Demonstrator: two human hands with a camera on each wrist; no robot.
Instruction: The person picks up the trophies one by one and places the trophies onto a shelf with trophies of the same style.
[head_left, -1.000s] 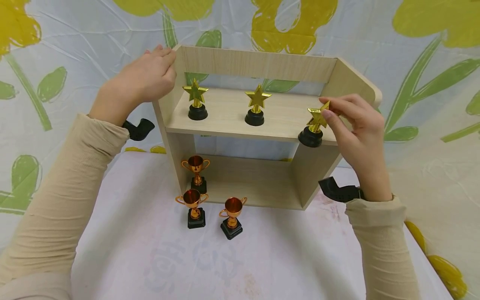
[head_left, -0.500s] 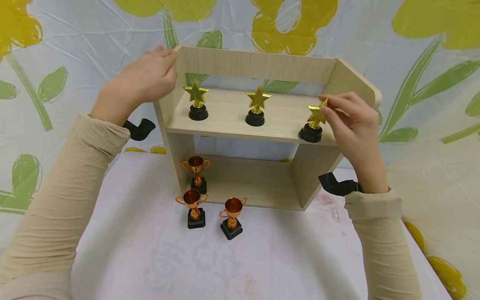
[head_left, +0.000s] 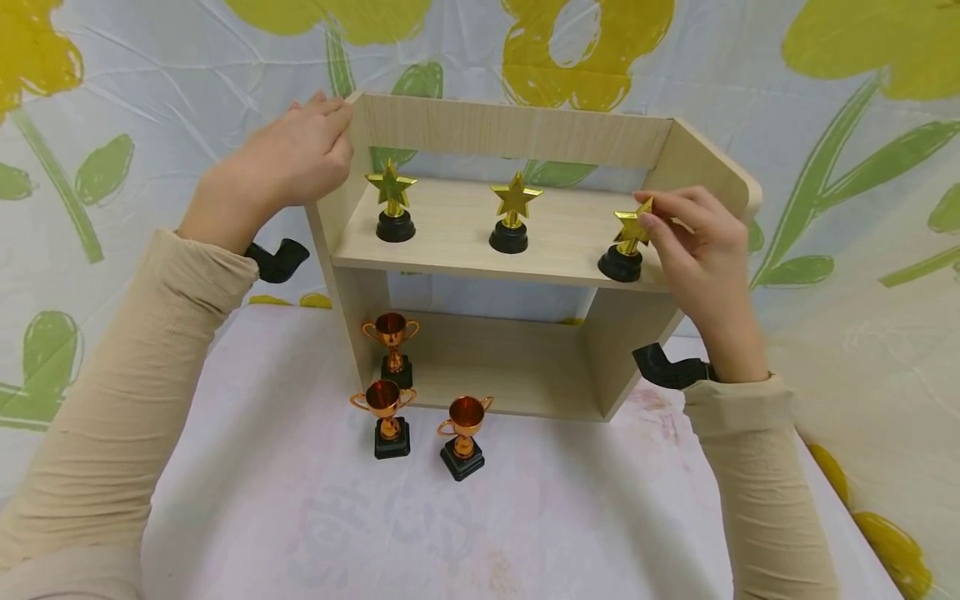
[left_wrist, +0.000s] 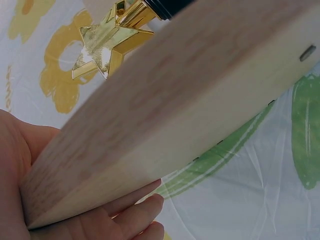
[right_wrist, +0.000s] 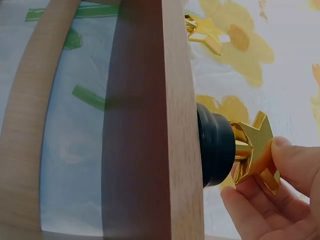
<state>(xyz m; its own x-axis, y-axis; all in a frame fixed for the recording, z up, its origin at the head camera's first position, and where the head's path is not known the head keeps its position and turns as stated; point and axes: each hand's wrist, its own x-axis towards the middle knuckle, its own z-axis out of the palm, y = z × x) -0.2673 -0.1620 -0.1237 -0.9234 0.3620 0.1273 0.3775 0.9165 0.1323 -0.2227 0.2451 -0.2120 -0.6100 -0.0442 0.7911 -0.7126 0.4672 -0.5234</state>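
My right hand point(head_left: 701, 250) pinches the tip of a gold star trophy point(head_left: 628, 237) between thumb and fingers. Its round black base point(right_wrist: 217, 145) is at the upper board's front edge, near the right end. My left hand point(head_left: 288, 154) holds the top corner of the left side panel point(left_wrist: 150, 110) of a pale wooden shelf point(head_left: 465, 265), fingers along one face. Two more star trophies stand on the upper board, one at the left point(head_left: 393, 204) and a middle trophy point(head_left: 512, 212).
A copper-coloured cup trophy point(head_left: 393, 346) stands inside the lower compartment at the left. Two more, a left cup point(head_left: 390, 421) and a right cup point(head_left: 463, 435), stand on the white-covered table point(head_left: 570, 517) in front. A flower-printed cloth point(head_left: 465, 50) hangs behind.
My right hand has moved the star trophy slightly up and back, from in front of the upper board's edge onto that edge. The left hand and the other trophies have stayed in place.
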